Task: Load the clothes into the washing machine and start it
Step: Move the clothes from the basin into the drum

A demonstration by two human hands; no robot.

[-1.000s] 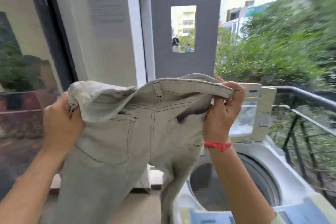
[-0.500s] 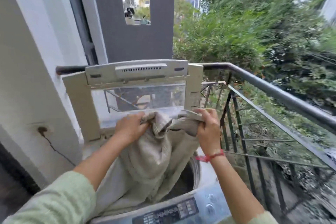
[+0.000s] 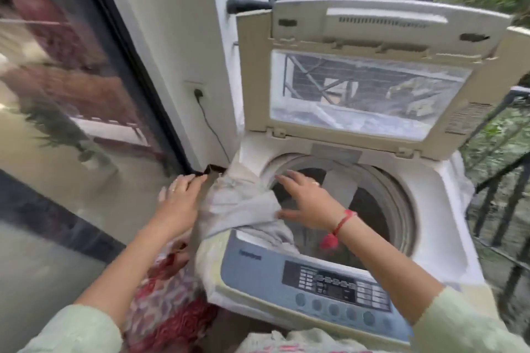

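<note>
Since half a second ago you are no longer gripping the trousers (image 3: 243, 209) by the waistband; both hands are now letting go and the cloth is slumping over the near-left rim of the washing machine (image 3: 447, 241). Your left hand (image 3: 179, 199) is spreading wide, fingers straight, touching the outer side of the bunched fabric, probably to stop it sliding off toward the floor. Your right hand (image 3: 305, 203) is also spreading open, holding nothing, palm down on the inner side of the same bunch, seemingly pushing it toward the drum (image 3: 378, 209) that is opening just beyond your fingers. Part of the trousers is already hanging inside the drum under your right wrist, while the rest is still draping outside, between your two hands. The lid (image 3: 370, 74) is standing upright behind both hands, well clear. The control panel (image 3: 329, 284) is sitting below your right forearm, untouched, so starting is still waiting. Red patterned clothes (image 3: 169, 295) are lying beneath your left forearm, beside the machine.
</note>
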